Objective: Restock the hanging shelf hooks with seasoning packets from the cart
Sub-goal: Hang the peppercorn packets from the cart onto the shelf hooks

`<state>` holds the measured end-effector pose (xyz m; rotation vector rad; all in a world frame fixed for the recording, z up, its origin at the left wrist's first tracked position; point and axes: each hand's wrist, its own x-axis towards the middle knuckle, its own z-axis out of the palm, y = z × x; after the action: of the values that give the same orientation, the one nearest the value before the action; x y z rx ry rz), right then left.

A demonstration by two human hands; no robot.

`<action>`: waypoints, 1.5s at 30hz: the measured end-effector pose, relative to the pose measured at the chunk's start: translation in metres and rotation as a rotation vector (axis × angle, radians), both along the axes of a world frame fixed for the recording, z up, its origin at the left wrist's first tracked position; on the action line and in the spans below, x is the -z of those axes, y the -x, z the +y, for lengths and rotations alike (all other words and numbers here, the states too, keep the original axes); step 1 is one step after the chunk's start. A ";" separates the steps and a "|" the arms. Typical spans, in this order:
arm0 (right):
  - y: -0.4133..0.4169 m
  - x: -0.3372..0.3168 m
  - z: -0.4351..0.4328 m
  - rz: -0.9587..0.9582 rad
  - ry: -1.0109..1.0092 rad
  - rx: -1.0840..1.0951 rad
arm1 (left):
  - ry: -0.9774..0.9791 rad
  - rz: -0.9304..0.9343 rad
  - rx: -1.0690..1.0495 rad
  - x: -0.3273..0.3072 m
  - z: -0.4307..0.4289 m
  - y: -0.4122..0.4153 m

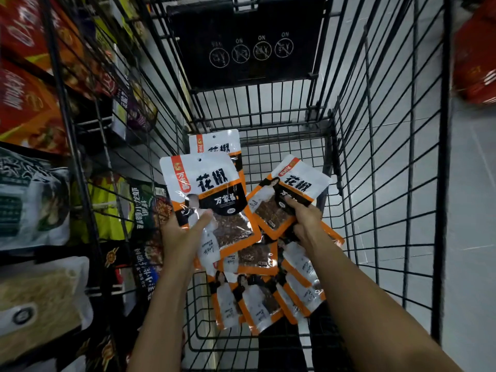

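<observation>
A: Head view, centre frame: left hand (185,232) clamps the upright packet (204,183), and right hand (306,218) pinches the tilted packet (292,189). Both are over the pile (257,299) in the cart (389,157).
B: Risks?
A: Glossy film and thumb-edge holds, so either could drop. Cart wires and shelf stock (32,200) at far left crowd the lift. Hooks not in view.

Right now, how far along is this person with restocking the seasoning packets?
Done: nothing can be confirmed; no hanging hooks are in view. In hand: the left hand grips an upright packet, the right hand grips a tilted packet, both raised inside the cart. Left: a pile of packets lies on the cart's bottom, waiting to be hung.
</observation>
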<state>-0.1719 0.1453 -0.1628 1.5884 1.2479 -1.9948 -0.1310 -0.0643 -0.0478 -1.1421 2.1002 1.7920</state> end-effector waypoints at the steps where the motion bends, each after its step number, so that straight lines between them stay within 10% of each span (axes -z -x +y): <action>1: 0.001 -0.002 0.000 0.012 0.017 0.007 | -0.001 0.001 -0.001 0.000 0.000 0.000; 22: -0.043 -0.267 0.049 0.599 -0.045 -0.609 | 0.029 0.348 -0.185 -0.201 0.011 -0.084; 45: -0.351 -0.565 -0.083 1.393 0.405 -1.566 | 0.622 0.603 -0.799 -0.492 0.060 -0.639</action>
<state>0.1786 0.0621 0.4022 -1.1186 1.3792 -1.6131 0.5078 -0.0043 0.4438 -2.0289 2.9785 2.0076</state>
